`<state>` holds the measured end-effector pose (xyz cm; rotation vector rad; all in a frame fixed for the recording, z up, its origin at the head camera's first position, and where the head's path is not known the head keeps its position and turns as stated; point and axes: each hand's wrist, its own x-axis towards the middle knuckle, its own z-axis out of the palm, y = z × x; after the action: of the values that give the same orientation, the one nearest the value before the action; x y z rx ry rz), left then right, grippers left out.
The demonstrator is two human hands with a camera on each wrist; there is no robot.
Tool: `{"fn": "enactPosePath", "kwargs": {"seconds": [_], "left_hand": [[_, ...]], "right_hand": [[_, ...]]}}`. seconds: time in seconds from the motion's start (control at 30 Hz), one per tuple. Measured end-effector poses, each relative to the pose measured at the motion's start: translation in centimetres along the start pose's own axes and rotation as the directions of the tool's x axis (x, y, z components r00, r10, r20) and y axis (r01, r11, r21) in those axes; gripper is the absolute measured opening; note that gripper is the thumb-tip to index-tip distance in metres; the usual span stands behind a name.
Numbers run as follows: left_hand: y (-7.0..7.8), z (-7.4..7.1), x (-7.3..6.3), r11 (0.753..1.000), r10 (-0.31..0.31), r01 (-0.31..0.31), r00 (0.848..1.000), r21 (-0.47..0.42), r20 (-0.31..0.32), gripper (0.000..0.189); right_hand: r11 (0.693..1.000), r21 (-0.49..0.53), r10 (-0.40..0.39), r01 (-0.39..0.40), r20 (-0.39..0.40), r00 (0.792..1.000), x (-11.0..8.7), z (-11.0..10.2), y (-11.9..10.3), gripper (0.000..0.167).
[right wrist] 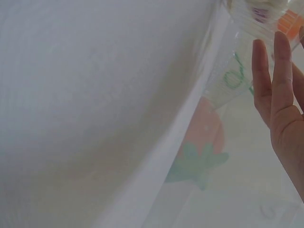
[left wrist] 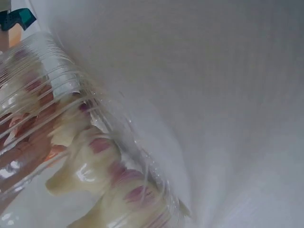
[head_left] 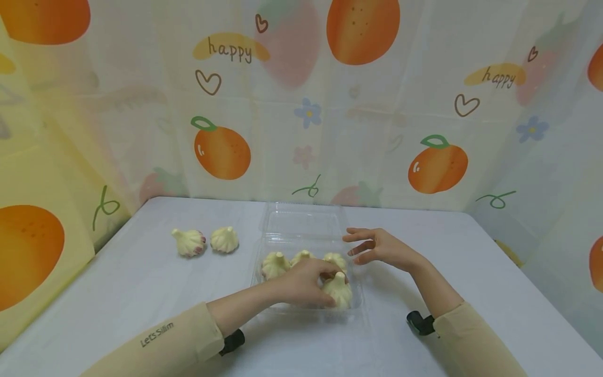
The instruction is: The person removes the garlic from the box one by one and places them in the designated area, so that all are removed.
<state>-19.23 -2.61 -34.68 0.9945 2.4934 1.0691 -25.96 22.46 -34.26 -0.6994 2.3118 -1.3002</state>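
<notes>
A clear plastic clamshell box [head_left: 303, 243] lies open on the table, its lid folded back. Several pale garlic bulbs [head_left: 275, 265] sit inside; purple streaks show on the bulbs [left wrist: 95, 156] through the plastic in the left wrist view. My left hand [head_left: 303, 283] reaches into the box, thumb and fingers around a garlic bulb [head_left: 340, 292] at the front right. Part of that bulb is hidden by the fingers. Beside the box's right edge, my right hand [head_left: 377, 246] hovers with fingers spread and loosely bent, holding nothing. Its fingers [right wrist: 281, 71] also show in the right wrist view.
Two more garlic bulbs, one with purple marks [head_left: 189, 243] and one paler [head_left: 224, 240], lie on the white tabletop [head_left: 141, 293] left of the box. A fruit-printed curtain [head_left: 292, 131] hangs behind the table. Dark camera mounts [head_left: 421, 323] stick out below the sleeves.
</notes>
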Motion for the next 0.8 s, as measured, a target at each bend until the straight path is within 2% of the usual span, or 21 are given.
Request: {"fn": "enactPosePath", "kwargs": {"seconds": [0.3,0.47,0.6,0.8], "left_hand": [[0.2,-1.0,-0.3,1.0,0.027,-0.027,0.999,0.001,-0.042,0.038],[0.1,-1.6,-0.6,1.0,0.013,-0.014,0.998,-0.025,-0.062,0.037],[0.1,-2.4,-1.0,0.999,0.029,-0.031,0.996,-0.033,-0.084,0.037],[0.5,-4.1,-1.8,0.996,0.006,-0.016,0.994,-0.086,-0.111,0.033]], "right_hand": [[1.0,0.012,-0.005,0.005,0.001,1.0,-0.2,-0.1,-0.1,0.062],[1.0,0.01,-0.003,0.003,-0.001,1.0,-0.2,0.0,-0.2,0.062],[1.0,0.001,-0.001,0.001,-0.001,1.0,-0.1,0.0,-0.2,0.062],[1.0,-0.001,0.01,-0.01,-0.007,1.0,-0.1,0.0,-0.1,0.062]]}}
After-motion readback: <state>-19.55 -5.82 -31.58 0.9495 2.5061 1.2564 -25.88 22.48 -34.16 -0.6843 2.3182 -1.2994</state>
